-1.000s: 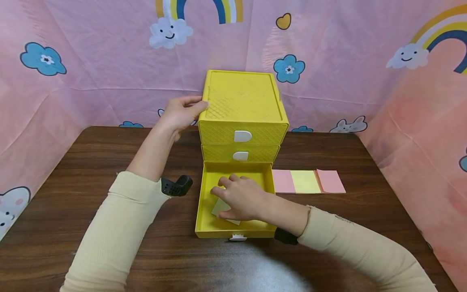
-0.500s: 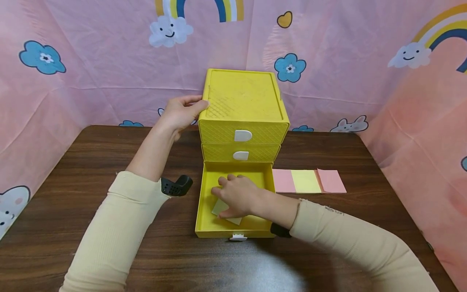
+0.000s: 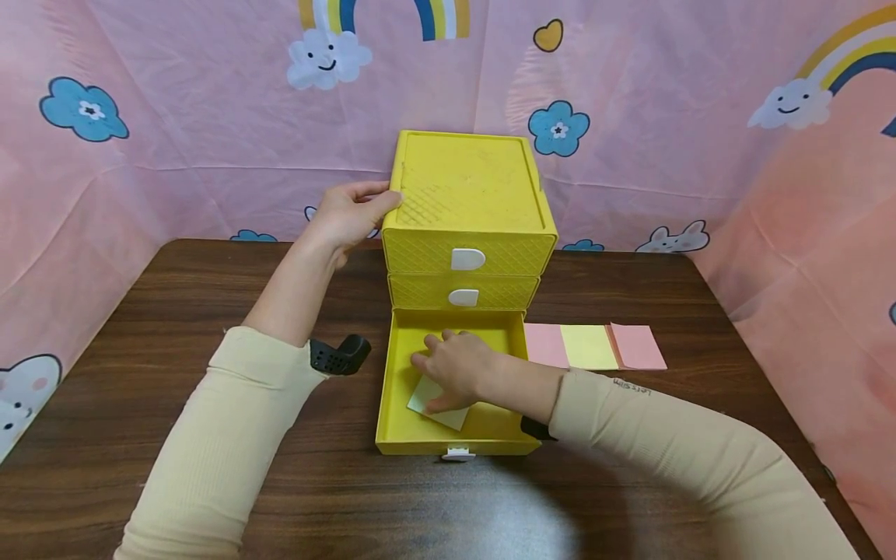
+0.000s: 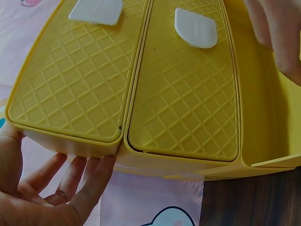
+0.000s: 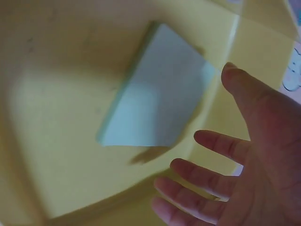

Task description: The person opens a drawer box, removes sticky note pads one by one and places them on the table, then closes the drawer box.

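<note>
A yellow drawer unit point(image 3: 465, 183) stands on the table, its bottom drawer point(image 3: 406, 432) pulled out. My left hand point(image 3: 346, 218) rests at its upper left side, thumb by the top edge. In the left wrist view, the fairly straight fingers point(image 4: 70, 179) touch the side wall. Inside the pulled-out drawer lies a pale pad of sticky notes point(image 3: 448, 416), set at an angle. Over that pad hovers my right hand point(image 3: 458, 369), fingers spread. The right wrist view shows the sticky notes point(image 5: 150, 94) apart from the fingers, with nothing in the hand.
Two pink pads point(image 3: 546, 344) point(image 3: 638, 348) and a yellow pad point(image 3: 589, 347) lie in a row right of the drawer. White handles point(image 3: 467, 259) mark the two closed upper drawers. A pink patterned cloth point(image 3: 245, 140) hangs behind the dark wooden table point(image 3: 315, 482).
My right hand has drawn back slightly from the sticky notes, and more of the pad shows. The left hand keeps its place on the drawer unit.
</note>
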The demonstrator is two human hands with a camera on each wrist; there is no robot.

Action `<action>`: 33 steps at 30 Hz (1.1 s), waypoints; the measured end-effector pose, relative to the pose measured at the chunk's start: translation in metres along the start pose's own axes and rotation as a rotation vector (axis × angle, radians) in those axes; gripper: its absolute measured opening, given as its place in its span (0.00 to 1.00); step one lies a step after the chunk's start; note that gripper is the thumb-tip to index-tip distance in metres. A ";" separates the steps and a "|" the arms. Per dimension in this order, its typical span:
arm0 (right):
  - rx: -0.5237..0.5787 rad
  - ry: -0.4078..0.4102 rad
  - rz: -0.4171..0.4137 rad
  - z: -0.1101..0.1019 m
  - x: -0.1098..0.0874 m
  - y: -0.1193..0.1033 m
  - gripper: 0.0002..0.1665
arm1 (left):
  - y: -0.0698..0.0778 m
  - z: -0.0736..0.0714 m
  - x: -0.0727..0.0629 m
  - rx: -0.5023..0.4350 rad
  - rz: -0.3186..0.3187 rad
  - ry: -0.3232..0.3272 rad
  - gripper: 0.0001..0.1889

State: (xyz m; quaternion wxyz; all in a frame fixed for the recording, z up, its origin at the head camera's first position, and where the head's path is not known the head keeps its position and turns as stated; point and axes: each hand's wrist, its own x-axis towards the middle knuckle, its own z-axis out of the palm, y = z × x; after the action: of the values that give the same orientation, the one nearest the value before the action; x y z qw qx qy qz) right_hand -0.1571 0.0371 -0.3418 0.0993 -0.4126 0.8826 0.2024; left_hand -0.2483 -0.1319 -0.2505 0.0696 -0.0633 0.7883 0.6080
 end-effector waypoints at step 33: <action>-0.127 -0.034 0.055 0.019 0.008 -0.016 0.47 | 0.001 -0.001 0.000 0.052 -0.024 0.008 0.25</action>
State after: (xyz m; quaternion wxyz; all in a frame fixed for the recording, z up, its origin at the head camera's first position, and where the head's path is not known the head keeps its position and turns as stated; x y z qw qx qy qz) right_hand -0.1495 0.0304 -0.3657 0.0822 -0.3903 0.8771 0.2675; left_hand -0.2482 -0.1326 -0.2498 0.0751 -0.0734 0.8032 0.5864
